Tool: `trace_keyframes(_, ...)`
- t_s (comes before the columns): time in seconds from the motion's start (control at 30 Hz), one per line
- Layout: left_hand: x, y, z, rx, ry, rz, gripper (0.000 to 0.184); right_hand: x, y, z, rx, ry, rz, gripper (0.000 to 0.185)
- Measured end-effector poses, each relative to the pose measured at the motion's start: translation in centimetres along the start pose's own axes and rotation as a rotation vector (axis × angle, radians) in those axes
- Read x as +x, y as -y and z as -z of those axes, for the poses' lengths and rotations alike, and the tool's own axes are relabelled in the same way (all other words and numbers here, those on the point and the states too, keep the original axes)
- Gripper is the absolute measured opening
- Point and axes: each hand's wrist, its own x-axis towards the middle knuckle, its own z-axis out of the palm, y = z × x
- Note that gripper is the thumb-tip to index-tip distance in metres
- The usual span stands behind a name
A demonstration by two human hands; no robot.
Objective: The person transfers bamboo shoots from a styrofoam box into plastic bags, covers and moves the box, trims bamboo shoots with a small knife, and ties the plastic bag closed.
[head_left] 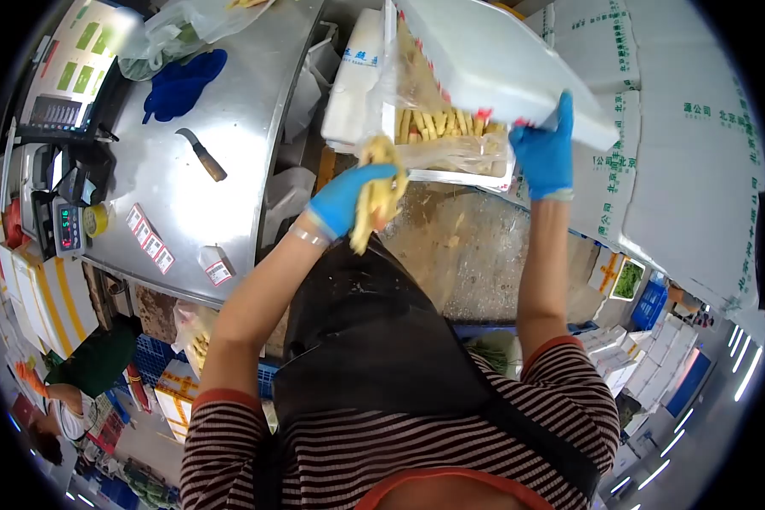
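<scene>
My left hand [348, 201], in a blue glove, is closed around a pale yellow, lumpy bunch [377, 191] whose exact kind I cannot make out. It is held above my black apron, by the near left corner of an open white foam box [450, 177]. Inside the box lie rows of pale yellow stick-shaped pieces [440, 124], partly covered by clear plastic film [459, 155]. With my right hand [546, 153], also gloved in blue, I grip the near edge of a white foam lid [501, 64], tilted up over the box and hiding its far part.
On the steel table [229, 110] to the left lie a curved knife [202, 155], a dark blue glove [183, 83] and printed labels [150, 240]. A scale [68, 225] and a screen [72, 72] stand behind. Stacked white cartons [688, 127] rise on the right.
</scene>
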Motion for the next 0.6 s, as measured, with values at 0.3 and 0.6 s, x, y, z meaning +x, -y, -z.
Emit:
trace_keyframes(0.3, 17.3, -3.8, -6.2, 0.266, -0.085, -0.277, 0.038, 2.0, 3.3, -7.9, -0.008, 0.024, 0.065, 0.048)
trace_keyframes(0.6, 1.6, 0.4, 7.0, 0.045, -0.001, -0.236, 0.049, -0.6, -6.0, 5.7, 0.207, 0.112, -0.202, 0.046)
